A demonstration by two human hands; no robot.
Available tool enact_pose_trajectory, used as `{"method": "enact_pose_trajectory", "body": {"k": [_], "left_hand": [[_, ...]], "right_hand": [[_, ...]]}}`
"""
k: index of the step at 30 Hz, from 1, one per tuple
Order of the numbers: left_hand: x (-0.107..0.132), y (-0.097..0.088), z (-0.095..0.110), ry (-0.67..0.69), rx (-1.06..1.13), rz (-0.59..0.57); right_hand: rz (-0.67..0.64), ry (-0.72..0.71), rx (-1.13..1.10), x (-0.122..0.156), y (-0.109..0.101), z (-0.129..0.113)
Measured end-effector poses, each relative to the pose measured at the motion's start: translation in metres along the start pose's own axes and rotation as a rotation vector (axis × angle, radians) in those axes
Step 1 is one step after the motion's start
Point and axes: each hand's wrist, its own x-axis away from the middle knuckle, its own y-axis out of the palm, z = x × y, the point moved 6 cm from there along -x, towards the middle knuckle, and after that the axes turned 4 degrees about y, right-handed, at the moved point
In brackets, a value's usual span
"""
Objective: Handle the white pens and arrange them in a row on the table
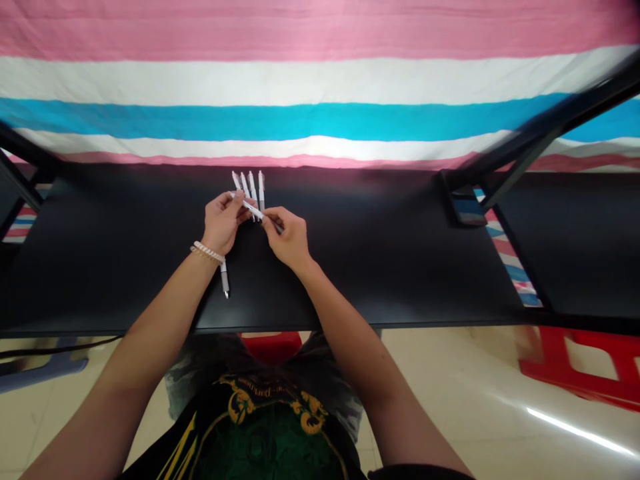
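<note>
Between my two hands is a white pen (252,209), tilted down to the right. My left hand (223,217) pinches its upper left end, with a coiled band (207,252) round the wrist. My right hand (289,235) grips the other end, its fingers closed over the grey tip part. Just beyond the hands, several white pens (261,183) lie side by side on the black table (380,260), their lower parts partly hidden by my fingers. One more pen (225,280) with a grey grip lies below my left wrist, its top end hidden by the wrist.
A striped cloth (320,120) hangs along the table's far edge. Black metal supports (465,200) stand at the right and slant up at the left. Red plastic stools (575,373) show below the front edge, along with a cable (60,348) at left.
</note>
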Motion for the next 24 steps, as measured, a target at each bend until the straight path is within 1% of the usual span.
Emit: {"method": "enact_pose_trajectory", "body": {"k": [3, 5, 9, 12, 18, 22, 24], "left_hand": [[0.001, 0.002, 0.0, 0.002, 0.011, -0.022], [0.001, 0.002, 0.0, 0.011, 0.01, -0.027], [0.001, 0.002, -0.001, 0.024, 0.015, -0.021], [0.0, 0.003, -0.001, 0.017, 0.032, -0.045], [0.0, 0.005, 0.001, 0.002, 0.038, -0.089], [0.0, 0.006, 0.003, 0.017, 0.06, -0.109], [-0.001, 0.006, 0.004, 0.031, 0.053, -0.106]], "right_hand": [[-0.042, 0.108, -0.161, 0.0, 0.005, 0.008], [-0.056, 0.139, -0.234, 0.0, 0.007, 0.011], [-0.046, 0.147, -0.279, -0.001, 0.009, 0.013], [-0.041, 0.157, -0.322, -0.002, 0.008, 0.011], [-0.051, 0.244, -0.423, -0.004, 0.008, 0.011], [-0.102, 0.289, -0.467, -0.006, 0.012, 0.015], [-0.104, 0.305, -0.489, -0.007, 0.013, 0.018]]}}
